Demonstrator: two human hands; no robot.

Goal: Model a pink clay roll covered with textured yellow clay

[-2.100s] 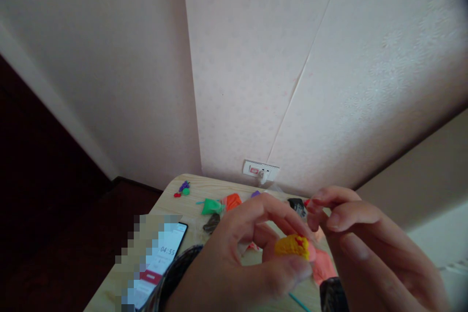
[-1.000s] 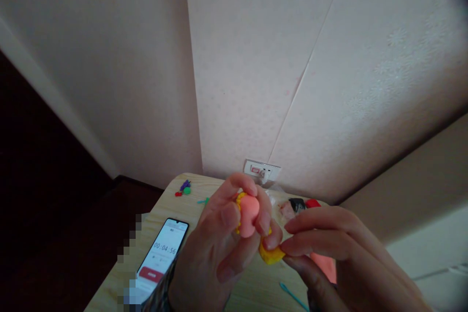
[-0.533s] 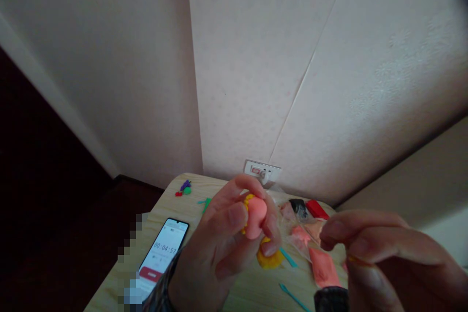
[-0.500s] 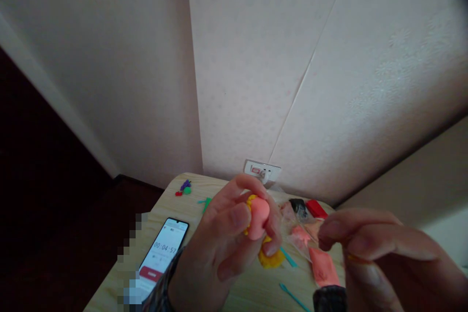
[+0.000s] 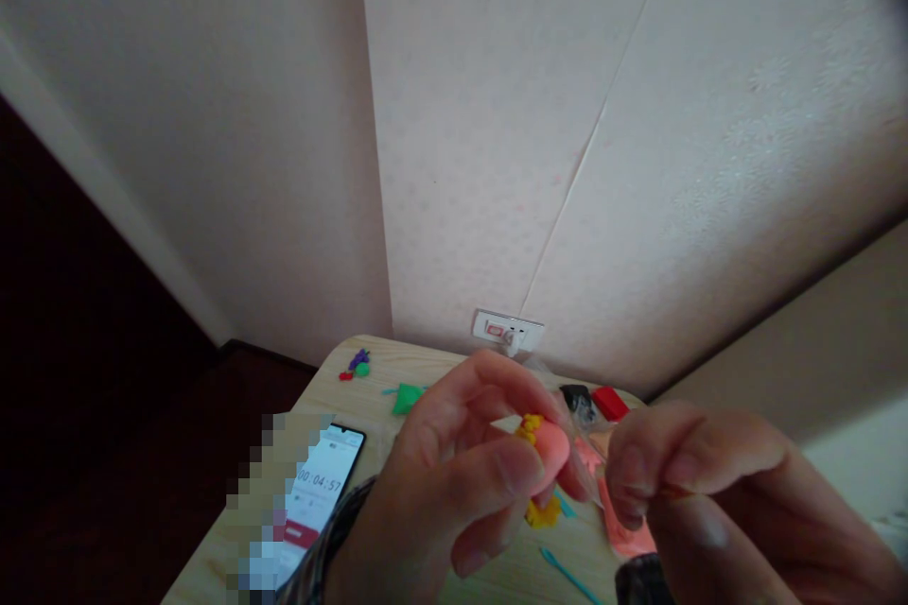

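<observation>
A rounded lump of pink modelling clay [image 5: 553,450] is pinched between the thumb and fingers of my left hand [image 5: 454,482]. Small yellow beads of clay [image 5: 531,426] stick along its upper left side. My right hand [image 5: 730,492] hovers to the right, apart from the lump, thumb pressed to its fingers. A thin sliver of yellow-orange clay just shows between them, mostly hidden. Under my left hand, a flattened yellow clay piece [image 5: 544,514] lies on the table, partly covered. A teal modelling tool [image 5: 567,577] rests in front of it.
Small purple, green and red clay pieces [image 5: 359,361] sit at the table's [image 5: 404,352] far left corner. A green packet [image 5: 407,399], a phone [image 5: 323,477] showing a timer, and black [image 5: 578,400], red [image 5: 610,404] and pink [image 5: 624,534] packets surround my hands. A wall socket [image 5: 507,329] is behind.
My left hand has shifted right and turned the pink lump, bringing it closer to my right hand. My right hand has closed its fingers more tightly and moved slightly left.
</observation>
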